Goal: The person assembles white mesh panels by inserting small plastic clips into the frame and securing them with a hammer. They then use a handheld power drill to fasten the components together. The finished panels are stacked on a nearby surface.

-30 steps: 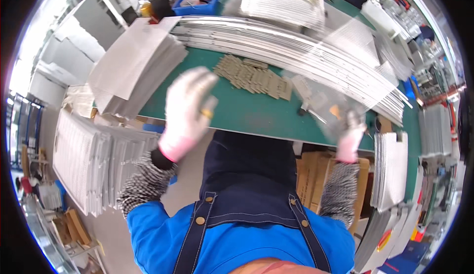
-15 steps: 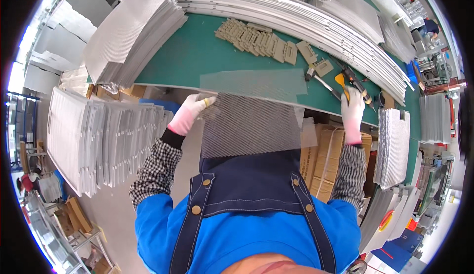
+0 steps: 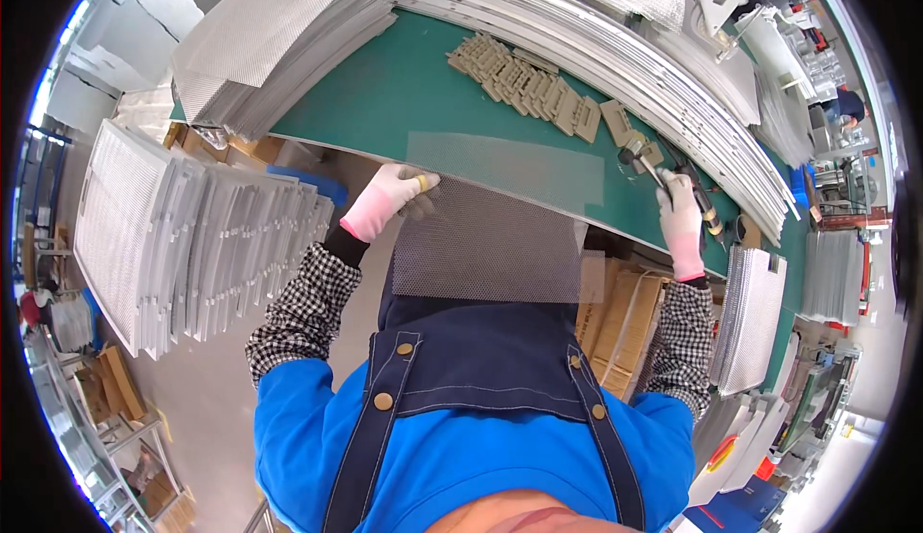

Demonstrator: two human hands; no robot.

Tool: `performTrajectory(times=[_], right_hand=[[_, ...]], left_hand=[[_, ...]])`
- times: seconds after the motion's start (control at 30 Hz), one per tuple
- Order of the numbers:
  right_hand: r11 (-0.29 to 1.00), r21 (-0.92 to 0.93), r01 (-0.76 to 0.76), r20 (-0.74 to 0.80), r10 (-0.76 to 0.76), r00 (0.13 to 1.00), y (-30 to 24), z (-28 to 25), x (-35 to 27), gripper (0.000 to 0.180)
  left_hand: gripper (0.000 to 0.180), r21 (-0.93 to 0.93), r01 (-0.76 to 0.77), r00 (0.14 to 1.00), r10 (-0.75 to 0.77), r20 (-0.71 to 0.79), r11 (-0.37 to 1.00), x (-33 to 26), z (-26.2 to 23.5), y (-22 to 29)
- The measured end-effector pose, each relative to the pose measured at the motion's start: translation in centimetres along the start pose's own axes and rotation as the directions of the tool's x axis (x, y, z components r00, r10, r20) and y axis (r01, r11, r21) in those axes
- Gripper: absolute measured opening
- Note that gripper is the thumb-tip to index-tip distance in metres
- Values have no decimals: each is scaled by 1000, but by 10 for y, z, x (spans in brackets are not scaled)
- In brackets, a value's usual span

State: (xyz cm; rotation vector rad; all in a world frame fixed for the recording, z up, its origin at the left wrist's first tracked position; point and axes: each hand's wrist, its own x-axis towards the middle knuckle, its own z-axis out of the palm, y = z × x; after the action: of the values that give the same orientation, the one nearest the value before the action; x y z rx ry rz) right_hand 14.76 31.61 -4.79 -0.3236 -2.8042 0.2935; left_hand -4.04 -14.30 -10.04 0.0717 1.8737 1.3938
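Observation:
A mesh sheet point(image 3: 490, 249) spans the near table edge. Its far part lies on the green table point(image 3: 365, 100); its near part hangs over my apron. At its left side my left hand point(image 3: 394, 198), in a white and pink glove, pinches the sheet by the table edge. My right hand point(image 3: 681, 221), gloved the same way, is closed around the handle of a small hammer point(image 3: 632, 157), whose head points up and left. A power screwdriver point(image 3: 710, 216) lies just right of that hand. Several beige plastic clips point(image 3: 538, 91) lie in a row beyond the sheet.
Stacked mesh panels point(image 3: 279, 43) stand at the far left of the table. Long white metal strips point(image 3: 615, 62) run along its back. White-framed panels point(image 3: 192, 245) stand upright at left. A cardboard box point(image 3: 620, 317) sits under the table; more mesh panels point(image 3: 745, 317) stand right.
My right hand has moved left onto the hammer's handle from beside a yellow-handled tool, which no longer shows. The left hand keeps its hold on the sheet. The whole view has shifted slightly.

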Motion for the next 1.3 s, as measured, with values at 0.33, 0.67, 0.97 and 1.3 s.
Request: performTrajectory(times=[0.33, 0.67, 0.97, 1.3], right_hand=[[831, -21, 555, 481, -478, 735, -156, 45, 94, 43], [710, 104, 696, 306, -689, 657, -255, 85, 132, 41], [982, 175, -69, -85, 85, 993, -54, -28, 25, 43], [994, 73, -87, -431, 110, 896, -19, 19, -30, 40]], left_hand=[[42, -42, -53, 996, 55, 73, 998, 3, 0, 0], [30, -163, -181, 969, 204, 136, 970, -18, -1, 15], [53, -120, -373, 927, 376, -5, 920, -37, -35, 29], [62, -775, -504, 774, 597, -210, 381, -29, -19, 62]])
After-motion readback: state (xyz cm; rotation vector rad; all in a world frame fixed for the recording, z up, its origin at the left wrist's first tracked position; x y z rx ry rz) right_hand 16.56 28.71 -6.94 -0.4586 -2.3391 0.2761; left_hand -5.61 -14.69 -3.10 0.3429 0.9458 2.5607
